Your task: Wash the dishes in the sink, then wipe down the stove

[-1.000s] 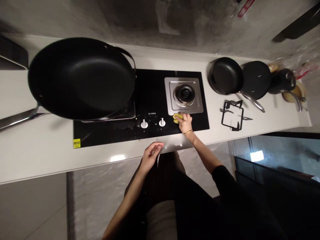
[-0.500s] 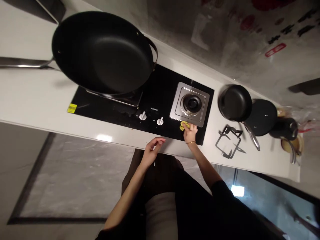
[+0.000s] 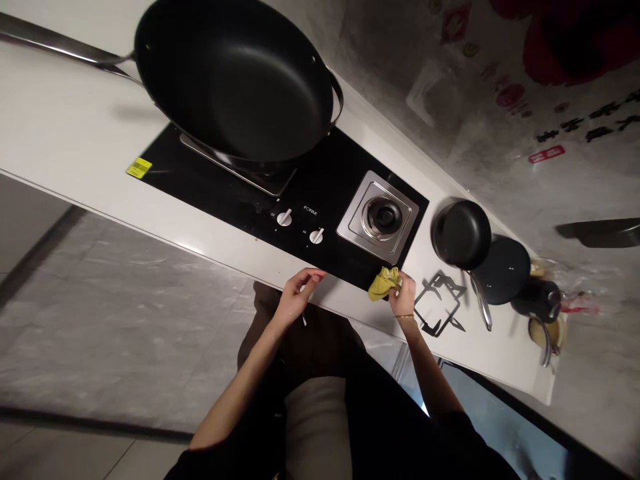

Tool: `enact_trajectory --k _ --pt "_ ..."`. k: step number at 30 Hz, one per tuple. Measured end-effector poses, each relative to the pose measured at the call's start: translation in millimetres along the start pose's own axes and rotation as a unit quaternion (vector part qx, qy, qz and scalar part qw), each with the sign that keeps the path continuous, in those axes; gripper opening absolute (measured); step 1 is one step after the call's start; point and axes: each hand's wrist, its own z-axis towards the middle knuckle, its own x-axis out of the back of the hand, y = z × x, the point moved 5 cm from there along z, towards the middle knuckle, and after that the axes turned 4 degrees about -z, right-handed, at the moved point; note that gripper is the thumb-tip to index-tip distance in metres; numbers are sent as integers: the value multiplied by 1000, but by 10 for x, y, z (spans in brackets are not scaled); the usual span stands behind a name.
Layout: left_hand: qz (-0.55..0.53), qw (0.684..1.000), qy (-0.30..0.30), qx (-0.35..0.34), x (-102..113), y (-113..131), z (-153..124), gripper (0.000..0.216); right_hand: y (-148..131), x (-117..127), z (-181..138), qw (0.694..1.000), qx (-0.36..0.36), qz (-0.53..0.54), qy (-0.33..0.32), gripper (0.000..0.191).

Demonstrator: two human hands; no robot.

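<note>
My right hand [image 3: 403, 295] pinches a small yellow cloth [image 3: 383, 283] at the front right corner of the black glass hob [image 3: 325, 187]. The cloth hangs off the fingers, just over the hob's edge. My left hand [image 3: 296, 297] rests at the front edge of the white countertop [image 3: 75, 140], fingers curled, thumb and forefinger close together; I cannot make out anything in them. A bare steel burner [image 3: 378, 217] lies beyond the cloth. Two silver knobs [image 3: 300, 227] sit left of it.
A large black wok [image 3: 235, 80] with a long steel handle sits on the left burner. A black pan support [image 3: 440, 303] lies on the counter right of the hob. A small black pan [image 3: 461, 233], a dark lid [image 3: 503, 270] and a black kettle [image 3: 540, 300] stand further right.
My right hand has drawn the yellow cloth back from beside the burner to the hob's front right corner. The view has tilted and swung left. My left hand stays at the counter edge.
</note>
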Motion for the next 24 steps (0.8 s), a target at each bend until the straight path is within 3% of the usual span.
enact_trajectory --k 4,8,10,16,19,24 --pt "12 1000 -9 3 -42 4 -13 28 -180 63 -41 992 112 6 -59 73" --pt "29 999 -20 8 -73 30 -14 28 -240 -57 73 975 192 -7 -110 34" --pt "37 999 -23 11 -79 45 -15 29 -259 -170 199 977 193 6 -92 18" --pt "38 999 -20 13 -49 63 -31 28 -590 -555 651 996 74 -32 -28 21" --pt "41 999 -11 13 11 57 -39 28 -703 -594 661 989 101 -93 -60 27" --pt "30 999 16 14 170 65 -42 27 -645 -529 599 964 178 -161 -117 39"
